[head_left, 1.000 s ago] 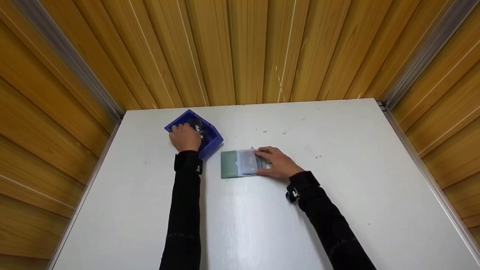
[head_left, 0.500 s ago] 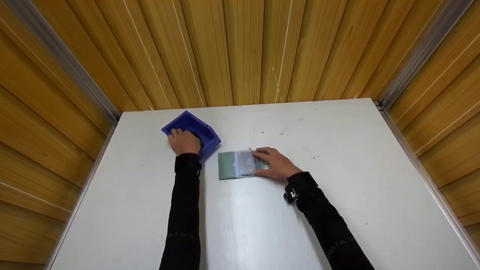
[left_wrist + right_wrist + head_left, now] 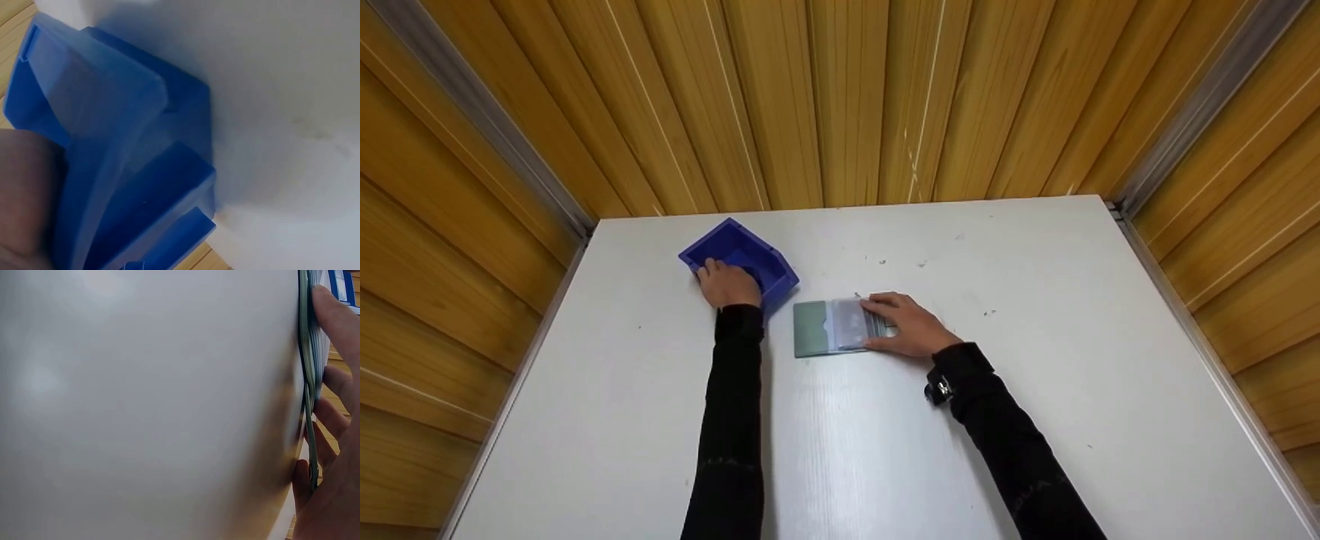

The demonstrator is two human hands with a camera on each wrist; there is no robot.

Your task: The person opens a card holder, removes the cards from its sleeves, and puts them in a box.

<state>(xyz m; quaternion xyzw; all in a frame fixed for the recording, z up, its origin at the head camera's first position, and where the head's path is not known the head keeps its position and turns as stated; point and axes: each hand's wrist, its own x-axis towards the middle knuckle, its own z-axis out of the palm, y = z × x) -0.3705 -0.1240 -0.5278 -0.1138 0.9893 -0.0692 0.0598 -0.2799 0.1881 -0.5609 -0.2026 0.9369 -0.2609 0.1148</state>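
My left hand (image 3: 729, 286) reaches into a blue plastic bin (image 3: 780, 294) at the table's back left, fingers bent by its left rim. Its fingertips and anything under the palm are hidden; I cannot tell whether it holds something. In the left wrist view, part of the hand (image 3: 25, 191) is beside the bin's wall (image 3: 185, 107). On the white table, right of the bin, lies an open green card holder (image 3: 810, 330) with clear sleeves. My right hand (image 3: 913, 326) grips its right part, thumb at the near edge, fingers at the far edge. The right wrist view shows its layered sleeves (image 3: 318, 343) edge-on.
The white table (image 3: 1035, 375) carries a few small dark marks. Yellow wood-look panels (image 3: 840, 105) stand behind and along both sides, with grey metal posts (image 3: 1207, 120) at the corners.
A black item with white lettering, visible by the left hand in the bin a second ago, is now out of sight as that hand sits lower. The right hand keeps its place on the card holder.
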